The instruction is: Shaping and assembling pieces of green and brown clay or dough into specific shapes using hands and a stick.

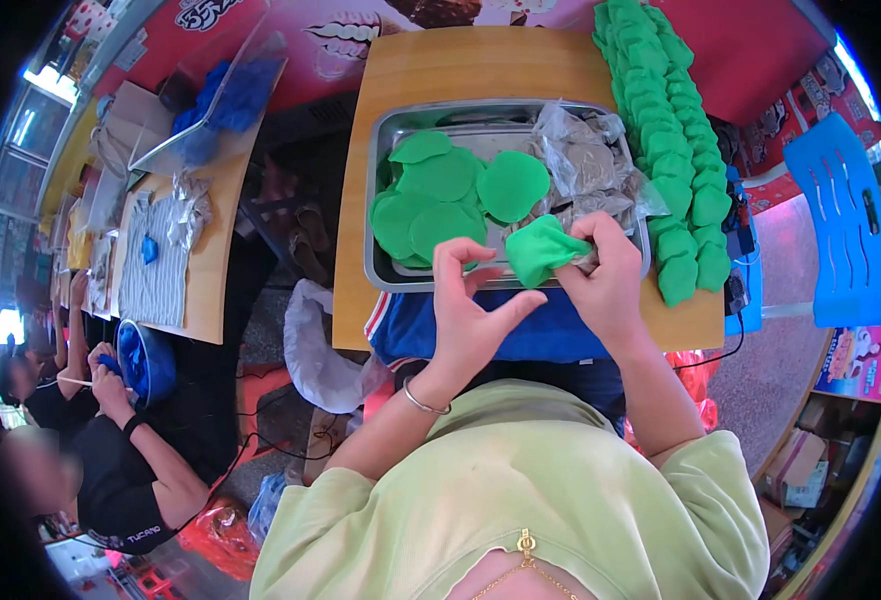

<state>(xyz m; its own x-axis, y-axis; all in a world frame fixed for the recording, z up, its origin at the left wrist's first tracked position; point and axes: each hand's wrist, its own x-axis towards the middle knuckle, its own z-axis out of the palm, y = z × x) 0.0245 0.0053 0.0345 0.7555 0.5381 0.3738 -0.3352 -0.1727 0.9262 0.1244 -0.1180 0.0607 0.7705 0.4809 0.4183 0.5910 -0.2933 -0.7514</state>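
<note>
My right hand pinches a gathered green cloth piece over the near edge of a shallow metal tray. Just left of that piece, my left hand holds nothing, its thumb and fingers curved apart. Flat round green cloth pieces overlap in the tray's left half, and one more green disc lies near its middle. Clear plastic bags with something grey-brown in them fill the right part. Whether anything is inside the gathered piece is hidden.
Long rows of green cloth pieces line the right side of the wooden table. A blue plastic chair stands at the right. On the left, a person works by a blue bowl beside another table.
</note>
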